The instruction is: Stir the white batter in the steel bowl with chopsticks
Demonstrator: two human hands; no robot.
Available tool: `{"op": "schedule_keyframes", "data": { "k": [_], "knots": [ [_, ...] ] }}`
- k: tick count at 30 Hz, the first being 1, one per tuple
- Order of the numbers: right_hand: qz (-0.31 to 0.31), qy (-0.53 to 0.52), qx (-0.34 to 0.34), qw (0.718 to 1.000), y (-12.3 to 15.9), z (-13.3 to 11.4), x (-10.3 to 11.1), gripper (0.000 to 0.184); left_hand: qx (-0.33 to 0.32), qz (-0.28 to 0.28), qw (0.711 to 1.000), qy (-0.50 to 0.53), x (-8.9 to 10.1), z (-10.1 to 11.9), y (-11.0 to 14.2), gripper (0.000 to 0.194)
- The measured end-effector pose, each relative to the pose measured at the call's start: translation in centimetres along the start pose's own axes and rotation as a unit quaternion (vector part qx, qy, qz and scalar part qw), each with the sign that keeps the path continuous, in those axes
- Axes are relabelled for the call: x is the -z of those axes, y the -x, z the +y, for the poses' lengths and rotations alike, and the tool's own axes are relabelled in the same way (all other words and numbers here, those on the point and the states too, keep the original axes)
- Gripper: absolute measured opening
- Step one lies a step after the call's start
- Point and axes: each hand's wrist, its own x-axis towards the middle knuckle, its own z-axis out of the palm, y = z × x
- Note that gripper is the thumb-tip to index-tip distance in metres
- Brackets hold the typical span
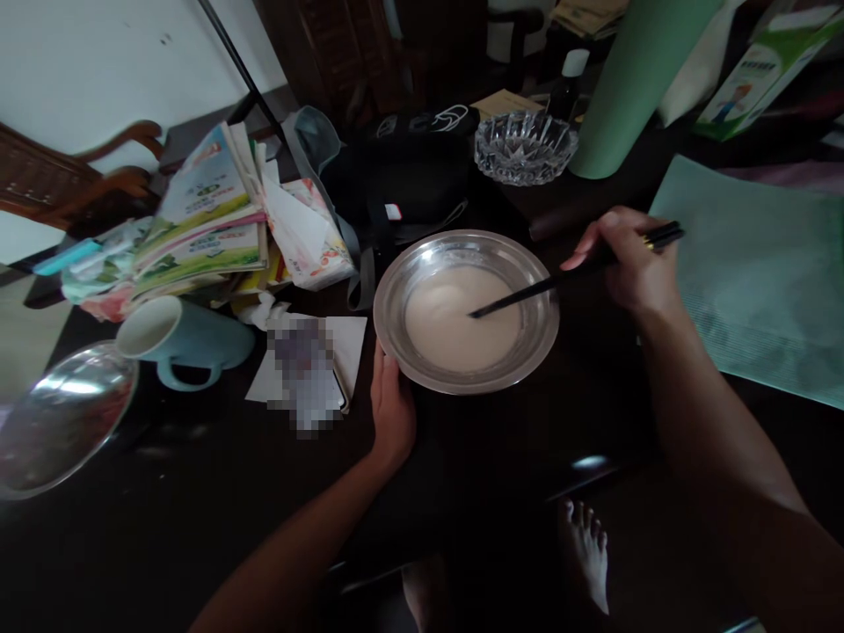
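A wide metal bowl (467, 383) stands on the dark table, with a pale, cream-coloured liquid (454, 343) inside. My left hand (394, 409) holds the bowl at its near left side, the fingers partly hidden under the rim. Black chopsticks (520, 293) with gold bands near the upper end are gripped in my right hand (636, 259), to the right of the bowl. Their tips dip into the liquid near its middle. Whether there are two sticks or more pressed together I cannot tell.
Left of the bowl are a blurred-out item on white paper (352, 338), a light blue mug (204, 343), another metal bowl (72, 422) and stacked booklets (204, 211). Behind stand a black bag (415, 176), a glass ashtray (524, 149) and a green cylinder (633, 88). A green mat (758, 281) lies right.
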Motion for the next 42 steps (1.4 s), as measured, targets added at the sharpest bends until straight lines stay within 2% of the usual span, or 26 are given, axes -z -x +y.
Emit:
{"op": "schedule_keyframes", "data": {
  "k": [2, 4, 6, 7, 9, 11, 13, 14, 16, 18, 19, 21, 23, 25, 27, 30, 31, 33, 37, 38, 40, 42],
  "knots": [
    [-0.003, -0.034, -0.003, 0.999, 0.0, 0.1, 0.0, 0.034, -0.008, 0.006, 1.0, -0.027, -0.2, 0.4, 0.0, 0.046],
    [-0.069, -0.038, -0.007, 0.997, 0.3, -0.1, -0.3, 0.034, -0.016, 0.01, 0.998, -0.064, -0.3, 0.7, 0.1, 0.045],
    [-0.135, 0.002, 0.0, 0.991, 0.4, -0.3, -0.6, 0.029, -0.017, 0.014, 0.996, -0.088, -0.3, 1.0, 0.1, 0.045],
    [-0.142, 0.026, 0.01, 0.989, 0.4, -0.3, -0.7, 0.027, -0.017, 0.015, 0.995, -0.097, -0.2, 1.1, 0.2, 0.044],
    [-0.094, 0.041, 0.023, 0.994, 0.2, 0.0, -0.6, 0.027, -0.013, 0.022, 0.993, -0.115, -0.1, 1.1, 0.2, 0.044],
    [-0.015, 0.003, 0.019, 1.0, -0.1, 0.4, -0.3, 0.03, -0.006, 0.025, 0.991, -0.128, 0.0, 1.0, 0.2, 0.044],
    [0.02, -0.039, 0.012, 0.999, -0.2, 0.6, 0.0, 0.035, 0.002, 0.026, 0.992, -0.123, 0.1, 0.8, 0.2, 0.044],
    [0.006, -0.051, 0.006, 0.999, -0.1, 0.6, 0.0, 0.036, 0.005, 0.027, 0.993, -0.112, 0.1, 0.7, 0.2, 0.045],
    [-0.067, -0.047, -0.002, 0.997, 0.2, 0.3, -0.2, 0.035, 0.004, 0.023, 0.996, -0.088, 0.1, 0.4, 0.1, 0.046],
    [-0.132, -0.008, 0.002, 0.991, 0.4, -0.1, -0.6, 0.03, -0.002, 0.02, 0.997, -0.076, 0.1, 0.3, 0.1, 0.047],
    [-0.141, 0.018, 0.009, 0.99, 0.5, -0.2, -0.7, 0.027, -0.003, 0.02, 0.997, -0.073, 0.1, 0.2, 0.1, 0.047],
    [-0.099, 0.038, 0.018, 0.994, 0.4, -0.1, -0.6, 0.025, 0.0, 0.021, 0.998, -0.058, 0.1, 0.2, 0.1, 0.047],
    [-0.019, 0.009, 0.02, 1.0, 0.2, 0.2, -0.3, 0.028, 0.006, 0.02, 0.999, -0.035, 0.1, 0.1, 0.2, 0.048],
    [0.025, -0.027, 0.021, 0.999, 0.1, 0.4, -0.1, 0.033, 0.007, 0.014, 1.0, -0.018, 0.1, -0.1, 0.2, 0.049],
    [-0.005, -0.042, 0.014, 0.999, 0.3, 0.4, -0.1, 0.033, 0.009, 0.011, 1.0, -0.017, 0.2, -0.2, 0.2, 0.05],
    [-0.118, -0.006, 0.009, 0.993, 0.7, 0.0, -0.5, 0.024, 0.009, 0.012, 1.0, -0.022, 0.2, -0.1, 0.2, 0.05],
    [-0.138, 0.019, 0.015, 0.99, 0.8, -0.1, -0.6, 0.02, 0.009, 0.011, 1.0, -0.021, 0.2, -0.1, 0.2, 0.05],
    [-0.127, 0.056, 0.034, 0.99, 0.7, -0.1, -0.6, 0.018, 0.01, 0.011, 1.0, -0.011, 0.2, 0.0, 0.2, 0.05],
    [0.012, -0.004, 0.04, 0.999, 0.0, 0.5, 0.0, 0.034, 0.013, 0.021, 0.999, -0.029, 0.2, 0.0, 0.2, 0.05],
    [0.03, -0.025, 0.034, 0.999, 0.0, 0.6, 0.1, 0.038, 0.011, 0.023, 0.999, -0.04, 0.2, 0.0, 0.2, 0.049],
    [0.009, -0.051, 0.016, 0.999, 0.1, 0.5, 0.0, 0.038, 0.01, 0.02, 0.999, -0.045, 0.2, 0.0, 0.2, 0.048],
    [-0.07, -0.033, 0.002, 0.997, 0.4, 0.3, -0.2, 0.034, 0.007, 0.013, 0.999, -0.028, 0.1, 0.1, 0.2, 0.047]
  ]
}}
